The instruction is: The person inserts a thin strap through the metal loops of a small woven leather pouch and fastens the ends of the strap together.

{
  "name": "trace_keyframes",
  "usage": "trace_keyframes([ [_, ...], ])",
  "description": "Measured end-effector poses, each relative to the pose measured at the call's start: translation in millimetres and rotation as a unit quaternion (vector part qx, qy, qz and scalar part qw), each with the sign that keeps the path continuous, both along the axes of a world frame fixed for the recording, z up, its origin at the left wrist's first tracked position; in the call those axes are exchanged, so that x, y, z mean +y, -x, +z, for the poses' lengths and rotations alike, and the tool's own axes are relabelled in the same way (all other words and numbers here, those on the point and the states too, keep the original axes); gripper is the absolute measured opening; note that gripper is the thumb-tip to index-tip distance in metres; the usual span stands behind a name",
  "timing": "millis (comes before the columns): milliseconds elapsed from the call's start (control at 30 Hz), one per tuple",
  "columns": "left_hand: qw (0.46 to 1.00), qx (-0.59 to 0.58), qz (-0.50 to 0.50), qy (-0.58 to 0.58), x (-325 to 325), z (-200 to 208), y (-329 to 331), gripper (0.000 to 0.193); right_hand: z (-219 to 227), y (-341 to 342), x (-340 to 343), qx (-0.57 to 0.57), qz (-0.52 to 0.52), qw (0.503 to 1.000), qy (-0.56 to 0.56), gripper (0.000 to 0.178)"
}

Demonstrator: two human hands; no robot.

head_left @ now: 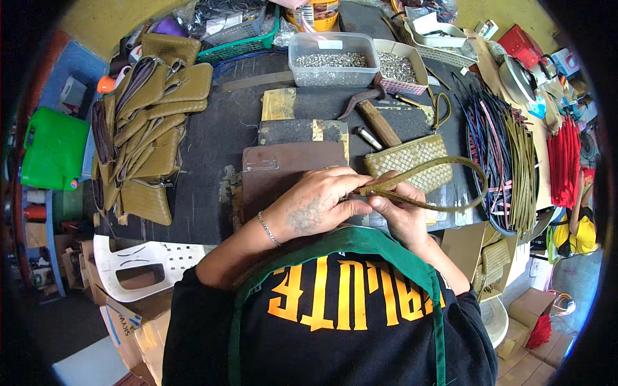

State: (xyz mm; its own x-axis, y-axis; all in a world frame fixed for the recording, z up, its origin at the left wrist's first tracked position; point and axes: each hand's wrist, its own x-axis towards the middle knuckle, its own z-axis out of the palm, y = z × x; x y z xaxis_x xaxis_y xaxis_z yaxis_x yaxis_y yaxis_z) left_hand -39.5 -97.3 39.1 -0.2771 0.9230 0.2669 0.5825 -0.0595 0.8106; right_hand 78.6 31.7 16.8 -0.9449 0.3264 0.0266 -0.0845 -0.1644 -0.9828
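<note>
An olive leather wrist strap (444,164), bent into a loop, is pinched between my two hands near its ends. My left hand (325,199) grips the strap ends with thumb and fingers; my right hand (400,209) holds it close beside, and the loop reaches out to the right. Just beyond my hands lies a woven olive pouch (412,162) with its own small wrist loop (442,110). A brown board (270,170) lies under and beyond my left hand. What is between my fingertips is partly hidden.
A hammer (378,122) and a marker-like tube (368,137) lie behind the pouch. A clear tub (331,61) and a checkered box (396,67) hold small metal fittings. Olive pouches (158,93) are piled left; a basket of straps (521,167) stands right. A white plastic chair (138,264) stands lower left.
</note>
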Motion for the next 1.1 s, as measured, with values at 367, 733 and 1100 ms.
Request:
trace_keyframes([
  [367, 0.999, -0.008, -0.015, 0.038, 1, 1, 2, 0.021, -22, 4, 5, 0.147, -0.004, 0.982, 0.119, 0.022],
  [733, 0.999, 0.0, 0.042, 0.02, -6, 7, -6, 0.019, -7, -1, -8, 0.083, -0.077, 0.991, 0.069, 0.026],
  [1100, 0.94, 0.296, 0.126, 0.118, -19, 25, -12, 0.043, -23, 12, -15, 0.136, -0.086, 0.962, -0.22, 0.011],
])
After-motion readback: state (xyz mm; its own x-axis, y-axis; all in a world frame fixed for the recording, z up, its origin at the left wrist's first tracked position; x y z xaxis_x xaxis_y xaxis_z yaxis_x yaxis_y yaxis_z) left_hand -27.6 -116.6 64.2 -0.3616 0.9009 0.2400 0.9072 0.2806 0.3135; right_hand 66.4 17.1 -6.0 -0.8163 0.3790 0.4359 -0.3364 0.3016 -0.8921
